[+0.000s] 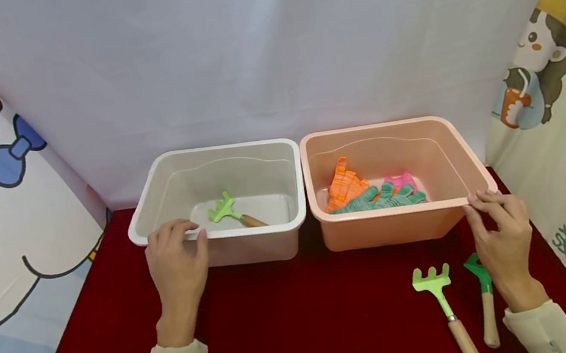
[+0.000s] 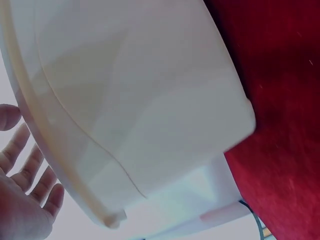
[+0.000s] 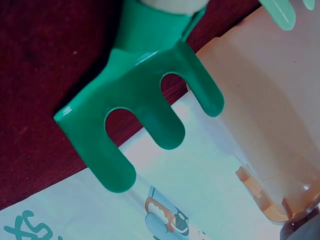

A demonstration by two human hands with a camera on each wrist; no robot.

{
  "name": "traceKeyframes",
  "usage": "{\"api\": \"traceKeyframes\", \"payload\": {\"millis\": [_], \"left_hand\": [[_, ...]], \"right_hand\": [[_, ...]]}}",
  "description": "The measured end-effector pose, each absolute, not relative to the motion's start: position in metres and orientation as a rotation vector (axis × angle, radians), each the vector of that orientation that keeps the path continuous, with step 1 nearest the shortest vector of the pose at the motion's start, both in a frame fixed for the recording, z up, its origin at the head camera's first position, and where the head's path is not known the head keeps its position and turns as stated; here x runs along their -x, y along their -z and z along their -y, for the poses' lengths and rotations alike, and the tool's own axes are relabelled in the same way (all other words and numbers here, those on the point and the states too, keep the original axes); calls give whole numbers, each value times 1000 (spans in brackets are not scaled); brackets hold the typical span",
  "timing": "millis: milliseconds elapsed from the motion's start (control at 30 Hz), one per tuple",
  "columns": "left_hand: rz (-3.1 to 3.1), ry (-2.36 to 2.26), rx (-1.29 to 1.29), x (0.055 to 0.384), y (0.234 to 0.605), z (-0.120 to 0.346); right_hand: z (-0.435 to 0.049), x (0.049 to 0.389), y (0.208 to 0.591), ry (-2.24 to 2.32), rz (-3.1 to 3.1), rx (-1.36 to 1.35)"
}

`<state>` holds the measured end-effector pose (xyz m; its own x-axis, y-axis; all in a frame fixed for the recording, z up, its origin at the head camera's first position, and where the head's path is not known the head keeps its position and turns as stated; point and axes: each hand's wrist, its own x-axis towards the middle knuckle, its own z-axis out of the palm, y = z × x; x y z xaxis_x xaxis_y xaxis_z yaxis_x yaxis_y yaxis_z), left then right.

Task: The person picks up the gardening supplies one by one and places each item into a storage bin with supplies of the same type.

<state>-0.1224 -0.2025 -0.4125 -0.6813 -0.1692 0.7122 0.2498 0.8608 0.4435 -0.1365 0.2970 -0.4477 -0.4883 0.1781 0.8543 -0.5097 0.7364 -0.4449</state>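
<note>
Two side by side: a grey-white bin (image 1: 255,247) and a peach bin (image 1: 380,231), near the back edge of the red-covered counter (image 1: 306,321), their rims just beside each other.
Left hand: (image 1: 178,261) at the grey-white bin's front rim, toward its left corner; the grip is loose, fingers over the rim, thumb apart from them.
Right hand: (image 1: 506,237) at the peach bin's front right corner; the grip is narrow, pinching the rim between fingers and thumb.
Inside grey-white: one light-green rake (image 1: 235,213) with a wooden handle, tines toward the back, handle end toward the front wall.
Inside peach: an orange glove (image 1: 344,186) near the left wall, a teal glove (image 1: 382,199) along the front, a pink piece (image 1: 400,181) partly hidden behind it.
Tools on the counter: a second rake (image 1: 452,317), light green, toward the front right corner, tines pointing back; a dark-green rake (image 1: 486,298) to its right, nearer the right edge, beside the right hand and apart from it.
</note>
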Motion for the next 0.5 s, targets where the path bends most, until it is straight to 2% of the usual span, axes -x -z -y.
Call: {"api": "traceKeyframes", "payload": {"millis": [500], "left_hand": [[2265,664,159,112,421,252]], "right_hand": [[-298,138,451,-853,1887,-268]]}}
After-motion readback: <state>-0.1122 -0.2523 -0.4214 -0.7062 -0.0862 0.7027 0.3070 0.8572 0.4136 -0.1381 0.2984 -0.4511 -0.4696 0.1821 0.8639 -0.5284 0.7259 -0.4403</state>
